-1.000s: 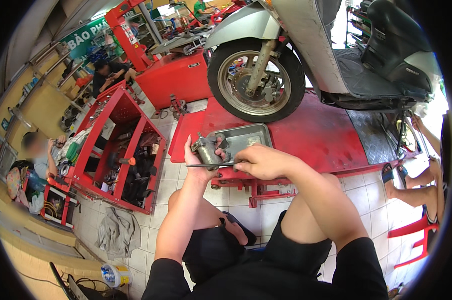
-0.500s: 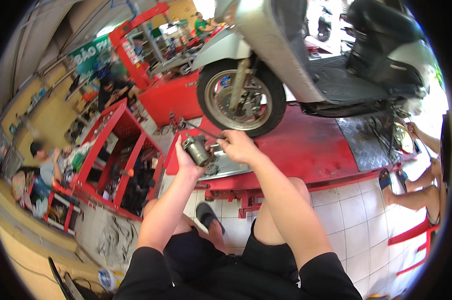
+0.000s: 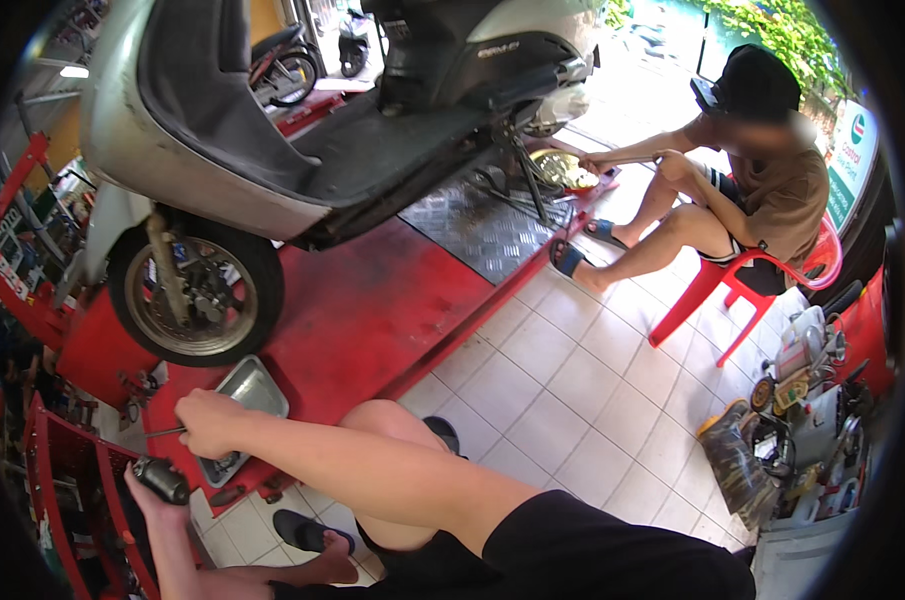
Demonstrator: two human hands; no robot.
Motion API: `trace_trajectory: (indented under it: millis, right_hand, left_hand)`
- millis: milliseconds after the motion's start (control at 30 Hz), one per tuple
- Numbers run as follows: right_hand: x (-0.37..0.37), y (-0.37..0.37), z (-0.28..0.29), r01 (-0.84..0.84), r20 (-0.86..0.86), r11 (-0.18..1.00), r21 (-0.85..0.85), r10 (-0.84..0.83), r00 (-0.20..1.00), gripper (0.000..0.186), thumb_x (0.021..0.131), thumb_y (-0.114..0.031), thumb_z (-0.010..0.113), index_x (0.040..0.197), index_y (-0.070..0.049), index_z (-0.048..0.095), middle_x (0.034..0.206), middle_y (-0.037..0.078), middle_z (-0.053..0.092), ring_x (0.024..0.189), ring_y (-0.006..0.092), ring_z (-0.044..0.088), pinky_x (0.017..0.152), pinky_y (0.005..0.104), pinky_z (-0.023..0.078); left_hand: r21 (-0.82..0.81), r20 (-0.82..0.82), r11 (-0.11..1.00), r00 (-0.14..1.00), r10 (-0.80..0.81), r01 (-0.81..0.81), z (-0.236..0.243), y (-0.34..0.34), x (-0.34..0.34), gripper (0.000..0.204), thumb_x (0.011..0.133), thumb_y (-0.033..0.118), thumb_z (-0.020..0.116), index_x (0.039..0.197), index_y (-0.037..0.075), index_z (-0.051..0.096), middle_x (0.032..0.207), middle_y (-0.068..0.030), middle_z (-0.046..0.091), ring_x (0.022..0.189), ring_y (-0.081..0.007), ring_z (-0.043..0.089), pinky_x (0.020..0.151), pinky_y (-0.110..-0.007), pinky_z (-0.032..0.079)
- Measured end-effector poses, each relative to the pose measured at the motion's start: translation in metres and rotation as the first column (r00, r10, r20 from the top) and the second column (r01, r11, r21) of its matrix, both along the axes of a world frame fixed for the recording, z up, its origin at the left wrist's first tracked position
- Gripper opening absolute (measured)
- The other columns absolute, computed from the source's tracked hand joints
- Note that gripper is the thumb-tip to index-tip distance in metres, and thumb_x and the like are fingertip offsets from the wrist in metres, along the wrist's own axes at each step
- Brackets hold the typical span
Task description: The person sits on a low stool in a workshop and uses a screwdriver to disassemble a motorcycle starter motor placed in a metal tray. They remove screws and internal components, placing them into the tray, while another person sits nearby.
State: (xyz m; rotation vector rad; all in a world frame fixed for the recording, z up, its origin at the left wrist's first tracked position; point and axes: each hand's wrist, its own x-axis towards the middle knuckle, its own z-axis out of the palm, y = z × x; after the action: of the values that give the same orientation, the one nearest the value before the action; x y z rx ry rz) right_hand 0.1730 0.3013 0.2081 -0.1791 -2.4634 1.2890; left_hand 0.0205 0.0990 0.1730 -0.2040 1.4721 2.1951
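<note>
My left hand (image 3: 158, 508) is closed around a dark, cylindrical metal part (image 3: 164, 481), its rounded end pointing right. Slightly above and to the right, my right hand (image 3: 210, 424) makes a fist on a thin dark rod-shaped tool (image 3: 162, 433), which points left over the part. The tool's handle is hidden in my fingers, and I cannot tell whether its tip touches the part. Beyond my right hand a shallow metal tray (image 3: 264, 388) lies on the red lift platform (image 3: 342, 330), with small dark parts in its near end.
A silver scooter (image 3: 302, 200) stands on the platform, front wheel (image 3: 197, 290) just beyond the tray. Left of my hands is a red open-framed cart (image 3: 62, 480). A co-worker on a red chair (image 3: 712, 290) holds a long tool near the scooter's rear. Cans and boots (image 3: 737, 465) stand right.
The view has swung right, so the scooter and my hands now sit farther left and the seated co-worker shows fully. Both hands keep their hold on the part and the tool.
</note>
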Motion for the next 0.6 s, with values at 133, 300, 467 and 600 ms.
trace_trajectory:
  millis: [133,300,467,600]
  right_hand:
    - [0.001,0.008,-0.01,-0.096,0.039,0.995,-0.014,0.097,0.995,0.016,0.08,-0.012,0.07,0.087,0.003,0.072,0.096,0.023,0.07,0.099,0.0387,0.067,0.085,0.0443,0.054]
    - [-0.006,0.016,-0.018,-0.051,0.107,0.993,-0.107,0.063,0.992,0.021,0.082,-0.016,0.07,0.091,0.003,0.073,0.095,0.022,0.071,0.097,0.0364,0.068,0.085,0.0436,0.053]
    - [-0.01,0.037,-0.047,-0.056,0.124,0.957,-0.285,0.095,0.988,0.032,0.087,-0.029,0.067,0.089,0.003,0.073,0.09,0.022,0.07,0.093,0.0366,0.068,0.082,0.0451,0.051]
    - [-0.017,0.04,-0.078,-0.052,0.255,0.916,-0.398,0.165,0.953,0.036,0.09,-0.03,0.063,0.089,0.005,0.071,0.084,0.024,0.068,0.088,0.0379,0.067,0.079,0.0453,0.05]
  left_hand:
    - [0.01,0.03,0.999,0.998,0.049,-0.049,-0.01,-0.017,-0.027,0.046,0.093,0.056,0.05,0.097,0.011,0.061,0.081,-0.0072,0.065,0.066,-0.019,0.063,0.061,-0.031,0.056]
    - [0.079,0.07,0.994,0.995,0.075,-0.08,-0.025,-0.001,-0.059,0.045,0.093,0.052,0.05,0.099,0.009,0.061,0.084,-0.0075,0.066,0.072,-0.0206,0.064,0.064,-0.031,0.058]
    - [0.096,0.138,0.994,0.988,-0.064,0.051,-0.03,0.05,-0.058,0.042,0.094,0.049,0.052,0.101,0.009,0.061,0.089,-0.0087,0.066,0.076,-0.0221,0.064,0.069,-0.032,0.057]
    - [0.161,0.172,0.981,0.976,-0.133,0.105,-0.035,0.077,-0.055,0.049,0.094,0.052,0.05,0.107,0.006,0.06,0.097,-0.013,0.065,0.078,-0.0229,0.063,0.07,-0.035,0.055]
